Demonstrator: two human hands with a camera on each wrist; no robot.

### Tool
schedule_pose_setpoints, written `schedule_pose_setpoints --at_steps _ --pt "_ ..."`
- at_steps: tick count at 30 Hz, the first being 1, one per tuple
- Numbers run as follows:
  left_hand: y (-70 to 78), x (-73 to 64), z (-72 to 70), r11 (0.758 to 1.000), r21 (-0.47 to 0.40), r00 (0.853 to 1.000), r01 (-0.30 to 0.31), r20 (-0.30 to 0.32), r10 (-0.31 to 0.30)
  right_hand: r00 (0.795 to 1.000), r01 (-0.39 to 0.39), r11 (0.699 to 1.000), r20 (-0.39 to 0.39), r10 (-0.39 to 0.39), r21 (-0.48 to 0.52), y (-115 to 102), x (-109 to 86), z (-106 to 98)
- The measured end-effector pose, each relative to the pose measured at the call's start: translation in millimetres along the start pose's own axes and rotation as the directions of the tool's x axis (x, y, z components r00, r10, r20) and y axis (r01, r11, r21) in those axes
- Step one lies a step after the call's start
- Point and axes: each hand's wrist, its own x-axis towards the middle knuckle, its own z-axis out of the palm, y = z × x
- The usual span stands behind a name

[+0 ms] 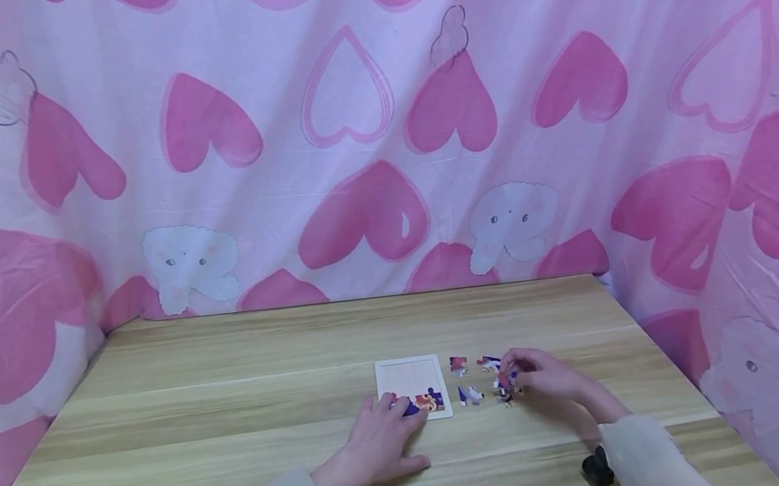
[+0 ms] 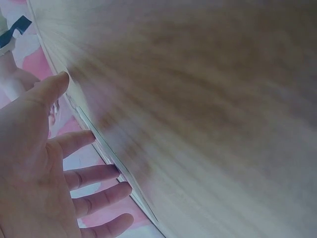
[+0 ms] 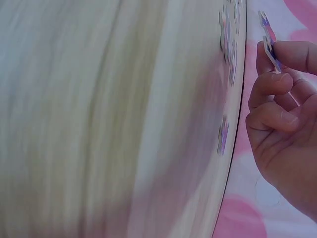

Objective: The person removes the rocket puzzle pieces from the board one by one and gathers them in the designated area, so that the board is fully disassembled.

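A white-framed puzzle tray [image 1: 406, 375] lies on the table, with several joined jigsaw pieces [image 1: 429, 402] along its near side. My left hand [image 1: 378, 443] rests over the tray's near left part, fingers spread and fairly straight, covering some of those pieces. In the left wrist view, the fingertips [image 2: 111, 171] reach the tray's edge. To the right of the tray, my right hand [image 1: 543, 374] pinches a colourful jigsaw piece [image 3: 270, 49] between thumb and finger, raised off the table. Whether a second piece is in the pinch, I cannot tell.
Loose jigsaw pieces lie right of the tray, among them a red one [image 1: 458, 365] and a purple and white one [image 1: 470, 395]. The wooden table [image 1: 201, 428] meets a pink heart-patterned cloth [image 1: 355, 198] at its back and sides.
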Motion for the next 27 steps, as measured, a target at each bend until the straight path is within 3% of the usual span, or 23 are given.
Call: schedule_pose_setpoints --at_steps 7,15,27 --pt "-0.4 0.9 3.2 1.0 -0.002 1.0 -0.003 0.002 0.003 1.0 -0.02 1.0 -0.01 0.02 0.006 9.5 -12.2 -12.7" --pt "-0.9 1.1 3.6 1.0 0.009 1.0 0.0 -0.001 0.0 0.994 -0.101 0.994 -0.026 0.102 0.037 26.7 -20.8 -22.3" --pt "-0.7 0.4 4.4 1.0 0.021 1.0 -0.009 -0.021 0.009 0.996 -0.07 0.996 -0.05 0.067 -0.049 34.9 -21.4 -25.5"
